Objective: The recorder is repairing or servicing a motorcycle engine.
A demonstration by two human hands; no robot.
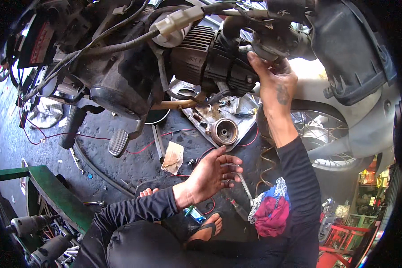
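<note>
My right hand reaches up to the motorcycle engine. Its thumb and fingers grip the underside of the rounded metal carburetor, and the fingertips are partly hidden. Left of it sits the finned engine cylinder. My left hand hovers low with its palm turned up, fingers apart and nothing in them. Just beyond its fingertips, a round metal flywheel rotor lies on a metal tray with small loose parts.
A green metal frame stands at left. The kick pedal hangs below the engine. A piece of cardboard, a screwdriver and a maroon cloth lie on the floor. The spoked front wheel is at right.
</note>
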